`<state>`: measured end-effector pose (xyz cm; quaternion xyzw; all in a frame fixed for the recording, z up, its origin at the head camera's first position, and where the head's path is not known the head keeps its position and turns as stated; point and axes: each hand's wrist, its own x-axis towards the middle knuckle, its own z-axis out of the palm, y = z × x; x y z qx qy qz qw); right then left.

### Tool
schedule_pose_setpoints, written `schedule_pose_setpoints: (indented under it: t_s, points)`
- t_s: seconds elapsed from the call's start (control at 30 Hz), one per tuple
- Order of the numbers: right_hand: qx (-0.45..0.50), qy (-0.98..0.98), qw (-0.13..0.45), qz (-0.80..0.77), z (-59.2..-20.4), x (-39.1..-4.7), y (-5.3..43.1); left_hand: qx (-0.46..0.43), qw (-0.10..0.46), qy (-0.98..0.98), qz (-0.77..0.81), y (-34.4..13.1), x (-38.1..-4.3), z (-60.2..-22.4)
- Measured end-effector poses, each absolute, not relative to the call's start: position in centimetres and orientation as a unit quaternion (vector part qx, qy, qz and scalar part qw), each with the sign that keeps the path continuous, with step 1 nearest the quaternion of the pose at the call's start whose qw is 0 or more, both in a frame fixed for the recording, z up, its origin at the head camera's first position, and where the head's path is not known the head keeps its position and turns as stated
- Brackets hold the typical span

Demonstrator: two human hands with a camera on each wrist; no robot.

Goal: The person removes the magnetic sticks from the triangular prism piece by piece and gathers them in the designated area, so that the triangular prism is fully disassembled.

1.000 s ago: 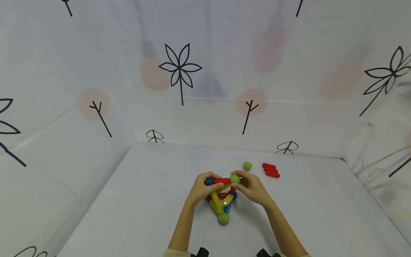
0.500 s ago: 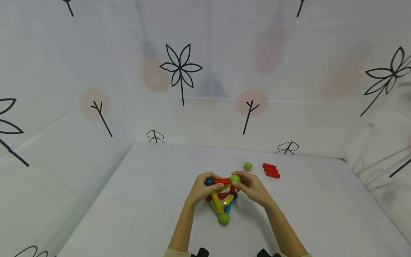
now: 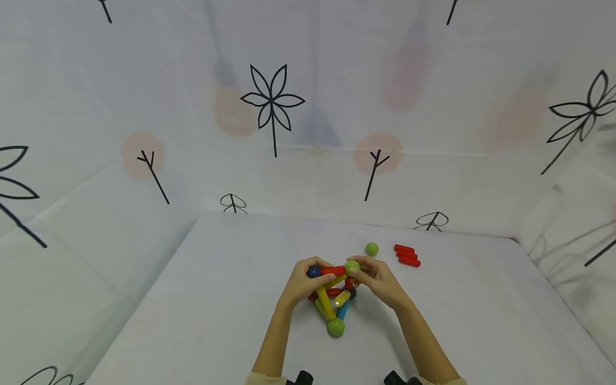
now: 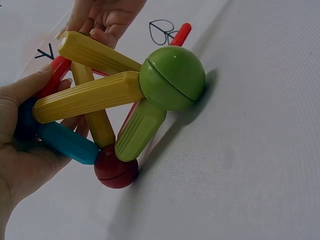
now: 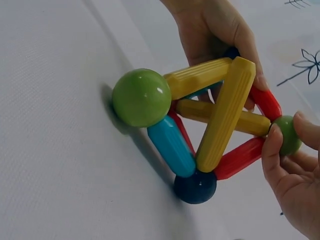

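Note:
A structure of magnetic rods and balls stands on the white table. My left hand (image 3: 299,280) grips its upper dark blue ball (image 3: 314,271), thumb along a red rod (image 3: 332,271). That rod runs to a green ball (image 5: 288,134), which my right hand (image 3: 379,279) pinches between thumb and fingers. Lower down are a larger-looking green ball (image 5: 142,97), a navy ball (image 5: 195,187) and a dark red ball (image 4: 116,167). Yellow, blue, green and red rods link the balls. One yellow rod (image 5: 227,115) rises from the navy ball, its upper end attached to no ball.
Behind the hands lies a loose green ball (image 3: 371,248). Right of it, several red rods (image 3: 407,255) lie side by side. A white patterned cloth (image 3: 308,176) hangs around the back and sides of the table (image 3: 216,299).
My right thumb has shifted slightly up over the green ball. The left hand and the structure look nearly still.

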<state>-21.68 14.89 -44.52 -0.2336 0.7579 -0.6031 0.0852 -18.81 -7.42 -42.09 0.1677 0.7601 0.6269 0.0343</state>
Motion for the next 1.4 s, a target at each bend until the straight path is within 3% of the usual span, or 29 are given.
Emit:
schedule_pose_setpoints:
  t_s: [0.5,0.63,0.87,1.03,1.4]
  points:
    - [-0.235,0.696,0.13,-0.666,-45.3,-21.8,15.2,0.165,0.033,0.764,0.623,-7.4,-18.7,-41.8]
    - [-0.206,0.721,0.088,-0.656,-45.4,-21.8,15.0,0.161,0.032,0.768,0.619,-7.3,-18.6,-41.7]
    - [-0.058,0.761,-0.036,-0.646,-44.2,-21.8,15.3,0.145,0.029,0.771,0.62,-7.2,-18.4,-41.9]
    - [-0.053,0.799,-0.032,-0.598,-44.1,-22.0,16.4,0.145,0.027,0.765,0.626,-7.3,-18.5,-42.0]
    - [0.007,0.838,-0.037,-0.544,-48.2,-24.0,18.2,0.14,0.033,0.765,0.628,-7.3,-18.5,-41.8]
